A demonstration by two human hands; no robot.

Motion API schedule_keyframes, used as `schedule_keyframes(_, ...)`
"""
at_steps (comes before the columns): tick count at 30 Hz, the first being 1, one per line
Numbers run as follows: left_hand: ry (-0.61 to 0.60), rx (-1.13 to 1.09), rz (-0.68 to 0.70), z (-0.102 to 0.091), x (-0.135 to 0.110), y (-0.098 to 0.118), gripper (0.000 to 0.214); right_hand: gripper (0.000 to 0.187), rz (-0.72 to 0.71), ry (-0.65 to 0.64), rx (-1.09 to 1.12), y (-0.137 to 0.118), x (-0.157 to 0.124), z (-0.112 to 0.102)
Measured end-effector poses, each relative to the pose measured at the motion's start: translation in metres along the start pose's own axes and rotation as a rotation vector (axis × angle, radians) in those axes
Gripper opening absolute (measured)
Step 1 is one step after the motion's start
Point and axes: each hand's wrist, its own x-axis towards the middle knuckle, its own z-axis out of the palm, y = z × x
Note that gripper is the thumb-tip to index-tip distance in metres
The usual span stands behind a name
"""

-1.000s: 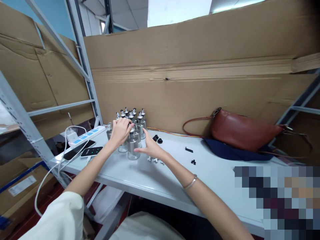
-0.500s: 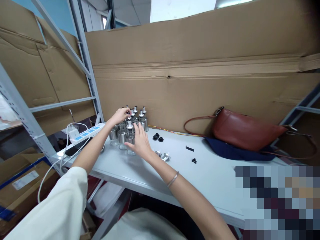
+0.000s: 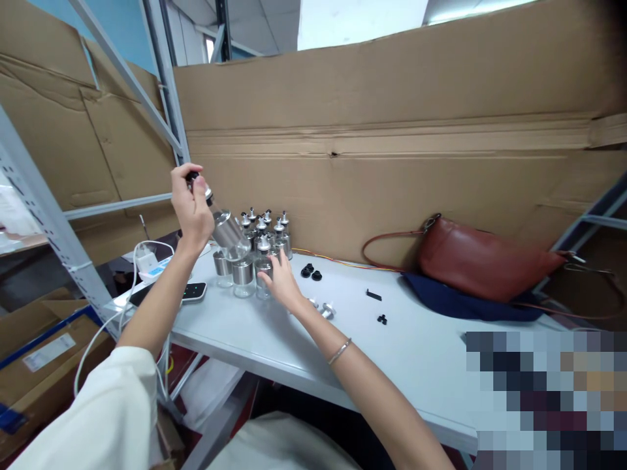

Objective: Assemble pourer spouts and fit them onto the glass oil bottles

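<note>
My left hand (image 3: 192, 205) grips a glass bottle (image 3: 229, 234) by its neck and holds it tilted in the air, its base pointing down to the right. The bottle has a metal band round its body and a dark top. My right hand (image 3: 284, 282) has its fingers spread beside a bottle with a silver spout (image 3: 263, 267) in the front row. Several similar bottles with pourer tops (image 3: 279, 235) stand close together behind. Two front bottles (image 3: 243, 277) show no spouts. Loose silver spouts (image 3: 327, 311) lie by my right wrist, which partly hides them.
Black round caps (image 3: 308, 271), a black strip (image 3: 373, 295) and small black pieces (image 3: 382, 320) lie on the white table (image 3: 304, 352). A brown bag (image 3: 484, 258) rests on dark blue cloth at right. A phone (image 3: 194, 292), cables and a power strip (image 3: 155, 271) are at left.
My left hand has risen up and left, lifting a bottle out of the group. My right hand stays by the front bottle, shifted slightly right and down. The phone at left has come into view.
</note>
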Motion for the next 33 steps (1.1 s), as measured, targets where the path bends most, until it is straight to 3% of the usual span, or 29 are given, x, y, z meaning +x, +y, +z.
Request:
schedule_keyframes(3, 0.028, -0.034, -0.02, -0.013, -0.007, 0.013, 0.023, 0.055, 0.014, -0.024, 0.032, 0.002, 0.0, 0.003)
schedule_keyframes(7, -0.228, 0.099, -0.107, -0.024, -0.03, 0.018, 0.016, 0.056, 0.017, -0.054, -0.002, 0.0, 0.0, 0.003)
schedule_keyframes(11, -0.427, 0.188, -0.2, -0.021, -0.067, -0.003, 0.013, 0.057, 0.02, -0.089, -0.032, -0.002, -0.002, 0.002)
schedule_keyframes(14, -0.51, 0.195, -0.199, -0.012, -0.093, -0.025, 0.015, 0.057, 0.024, -0.096, -0.052, -0.003, -0.004, 0.0)
schedule_keyframes(19, -0.471, 0.287, -0.134, 0.004, -0.12, -0.042, 0.02, 0.057, 0.015, -0.095, -0.108, -0.005, -0.006, -0.003)
schedule_keyframes(24, -0.465, 0.326, -0.121, 0.015, -0.117, -0.049, 0.027, 0.059, 0.013, -0.096, -0.11, -0.004, -0.007, -0.001)
schedule_keyframes(26, -0.411, 0.311, -0.264, 0.016, -0.107, -0.061, 0.031, 0.059, 0.01, -0.091, -0.105, -0.002, -0.007, 0.0)
schedule_keyframes(28, -0.353, 0.272, -0.546, 0.015, -0.091, -0.078, 0.034, 0.058, 0.008, -0.091, -0.101, -0.002, -0.007, 0.0)
schedule_keyframes(29, -0.394, 0.223, -0.73, 0.015, -0.083, -0.088, 0.034, 0.058, 0.007, -0.093, -0.101, -0.002, -0.006, 0.0)
schedule_keyframes(30, -0.457, 0.189, -0.813, 0.014, -0.075, -0.098, 0.035, 0.058, 0.008, -0.095, -0.101, -0.002, -0.006, 0.0)
schedule_keyframes(33, -0.625, 0.08, -0.923, 0.012, -0.059, -0.12, 0.028, 0.058, 0.011, -0.1, -0.096, -0.002, -0.006, -0.001)
